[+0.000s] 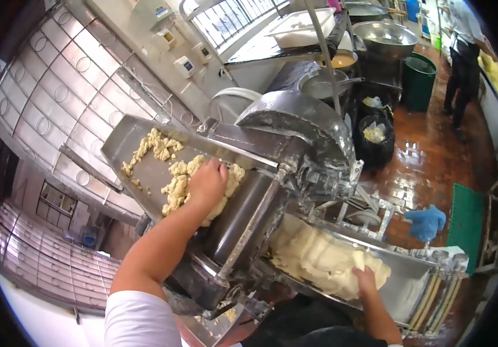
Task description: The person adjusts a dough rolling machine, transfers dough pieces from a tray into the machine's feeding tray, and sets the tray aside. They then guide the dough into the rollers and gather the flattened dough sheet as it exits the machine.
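Crumbly pale dough lies in lumps on the steel feed tray of a dough sheeter. My left hand, its fingers curled, is down in these lumps beside the metal roller. What lies under its fingertips is hidden. Lower right, a dough sheet rests in loose folds in the steel outfeed trough. My right hand is closed on the folded right end of this sheet, with a raised flap between thumb and fingers.
A rounded metal guard and the machine's frame stand beyond the rollers. Bowls, a green bin and a black bag are farther back. A blue glove hangs at right. Another person stands on the wet-looking floor.
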A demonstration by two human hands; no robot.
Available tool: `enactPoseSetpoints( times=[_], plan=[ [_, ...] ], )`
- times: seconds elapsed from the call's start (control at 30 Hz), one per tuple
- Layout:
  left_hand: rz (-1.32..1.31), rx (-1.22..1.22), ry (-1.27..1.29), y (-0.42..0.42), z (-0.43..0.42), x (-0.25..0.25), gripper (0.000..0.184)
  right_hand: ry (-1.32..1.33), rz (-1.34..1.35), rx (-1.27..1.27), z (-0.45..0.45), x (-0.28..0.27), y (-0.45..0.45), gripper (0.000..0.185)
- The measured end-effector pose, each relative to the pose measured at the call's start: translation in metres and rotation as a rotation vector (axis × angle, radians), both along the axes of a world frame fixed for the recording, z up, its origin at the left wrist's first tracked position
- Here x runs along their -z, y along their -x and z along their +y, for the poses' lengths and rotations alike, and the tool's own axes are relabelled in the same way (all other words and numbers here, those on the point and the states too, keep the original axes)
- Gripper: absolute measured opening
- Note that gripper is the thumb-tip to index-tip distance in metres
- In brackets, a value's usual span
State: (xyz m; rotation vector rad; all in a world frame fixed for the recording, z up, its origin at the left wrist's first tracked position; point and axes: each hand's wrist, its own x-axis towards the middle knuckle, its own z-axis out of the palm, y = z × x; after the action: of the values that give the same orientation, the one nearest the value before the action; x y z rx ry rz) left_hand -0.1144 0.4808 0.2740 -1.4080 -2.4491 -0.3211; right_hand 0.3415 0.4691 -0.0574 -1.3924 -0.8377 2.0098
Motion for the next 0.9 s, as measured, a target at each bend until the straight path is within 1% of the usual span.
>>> enactPoseSetpoints(
  times=[0.03,0.07,0.1,0.17,0.23,0.33,0.43,0.53,0.57,0.63,0.73,0.83,0.9],
  plan=[
    [-0.066,-0.024,0.031,-0.004,-0.002,-0.006,0.031,-0.006,-0.020,-0.003,0.004,-0.003,-0.008,0.036],
    [-0.130,-0.046,0.061,-0.005,-0.001,-0.013,0.033,-0.104,-0.165,-0.028,0.007,-0.011,-0.020,0.036],
    [-0.169,-0.067,-0.035,-0.003,0.002,-0.022,0.036,-0.200,-0.311,-0.056,0.011,-0.022,-0.034,0.037],
    [-0.258,-0.121,-0.216,0.013,-0.004,-0.039,0.042,-0.116,-0.439,0.040,0.019,-0.064,-0.058,0.038],
    [-0.343,-0.164,-0.269,0.094,-0.017,-0.048,0.050,-0.385,-0.499,0.065,0.037,0.000,-0.113,0.038],
    [-0.802,-0.541,-0.266,0.123,-0.040,-0.047,0.060,-0.174,-0.476,0.224,0.051,-0.046,-0.137,0.037],
    [-0.871,-0.313,-0.232,0.105,-0.042,-0.026,0.070,-0.107,-0.394,0.361,0.047,-0.074,-0.123,0.030],
    [-0.452,-0.232,-0.191,0.105,-0.028,0.012,0.063,-0.109,-0.188,0.258,0.046,-0.034,-0.108,0.028],
    [-0.451,-0.212,-0.169,0.095,-0.029,0.011,0.059,-0.120,-0.201,0.204,0.044,-0.039,-0.099,0.027],
    [-0.444,-0.167,-0.120,0.070,-0.029,0.000,0.052,-0.138,-0.226,0.104,0.032,-0.066,-0.061,0.026],
    [-0.271,-0.154,-0.151,0.038,-0.027,-0.018,0.044,-0.155,-0.162,0.028,0.025,-0.069,-0.048,0.027],
    [0.116,0.084,-0.107,-0.007,-0.021,-0.041,0.044,-0.146,-0.191,0.076,0.025,-0.064,-0.057,0.029],
    [0.041,0.029,0.022,-0.010,-0.014,-0.034,0.043,-0.134,-0.213,0.131,0.027,-0.056,-0.069,0.030]
  ],
)
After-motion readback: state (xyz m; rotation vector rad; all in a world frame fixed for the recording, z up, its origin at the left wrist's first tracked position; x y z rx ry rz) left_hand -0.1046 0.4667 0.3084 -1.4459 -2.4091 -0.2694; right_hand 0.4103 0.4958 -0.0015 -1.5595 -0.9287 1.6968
